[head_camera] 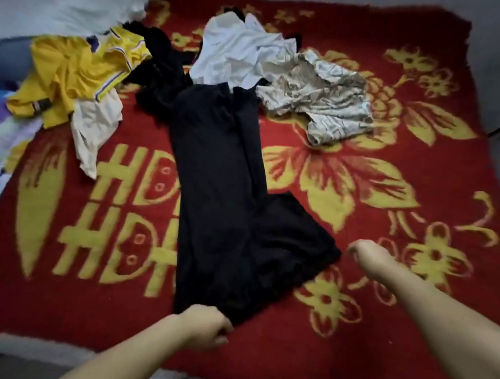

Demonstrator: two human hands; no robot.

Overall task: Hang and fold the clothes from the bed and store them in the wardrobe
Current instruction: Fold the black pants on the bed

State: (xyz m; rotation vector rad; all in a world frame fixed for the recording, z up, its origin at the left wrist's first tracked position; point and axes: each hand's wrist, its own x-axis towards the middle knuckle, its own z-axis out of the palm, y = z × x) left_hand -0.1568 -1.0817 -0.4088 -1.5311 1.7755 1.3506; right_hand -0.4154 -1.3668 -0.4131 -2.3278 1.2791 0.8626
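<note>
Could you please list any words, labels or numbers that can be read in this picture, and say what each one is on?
"HD", woven in large yellow letters on the red blanket, upper row; the black garment covers whatever follows.
"HD", the same letters repeated in the row just below, likewise cut off by the black garment.
The small dark patch on the yellow shirt is too blurred to read.
No readable text shows on the other clothes.

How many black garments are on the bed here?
2. Black trousers lie flat down the middle of the red blanket, the left hand gripping their near end. A crumpled black garment sits at the far end; more may be hidden beneath the white shirt.
</note>
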